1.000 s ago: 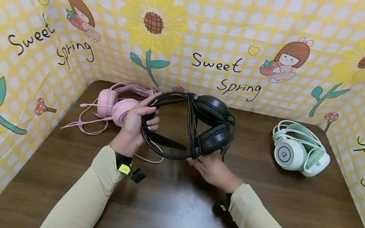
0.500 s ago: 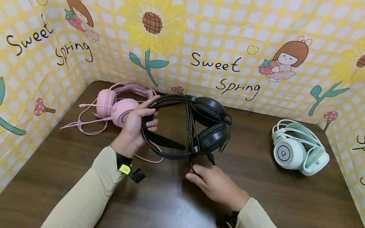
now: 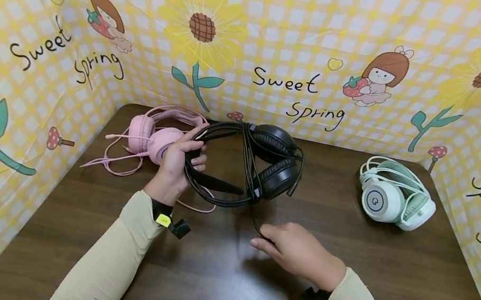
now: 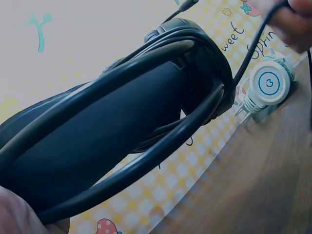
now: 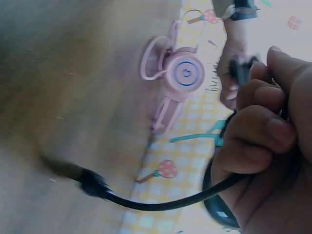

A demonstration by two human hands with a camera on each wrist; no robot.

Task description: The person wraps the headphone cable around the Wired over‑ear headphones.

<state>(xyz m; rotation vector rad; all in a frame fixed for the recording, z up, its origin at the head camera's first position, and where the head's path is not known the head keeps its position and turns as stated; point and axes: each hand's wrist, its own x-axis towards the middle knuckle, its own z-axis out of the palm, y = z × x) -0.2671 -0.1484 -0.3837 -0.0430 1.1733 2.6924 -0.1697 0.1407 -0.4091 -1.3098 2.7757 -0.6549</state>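
Note:
Black headphones (image 3: 278, 178) are held up over the table by my left hand (image 3: 176, 164), whose fingers wrap the headband side. Their cable is wound across the gap between the headband and the ear cups, and a thin microphone boom sticks out by the cups. My right hand (image 3: 301, 254) pinches a loose stretch of the black cable (image 3: 254, 219), drawn down from the lower ear cup. In the right wrist view the fingers curl round this cable, and its free end (image 5: 92, 184) dangles, blurred, with a thicker black piece on it.
Pink headphones (image 3: 139, 135) with loose pink cable lie at the back left, partly behind my left hand. White and mint headphones (image 3: 381, 201), wrapped in their cable, sit at the back right. A yellow checked cloth (image 3: 292, 20) walls the brown table (image 3: 207, 283).
My right hand has moved from under the ear cups toward the lower right, pulling a length of black cable out with it. The left hand and black headphones stay almost in place.

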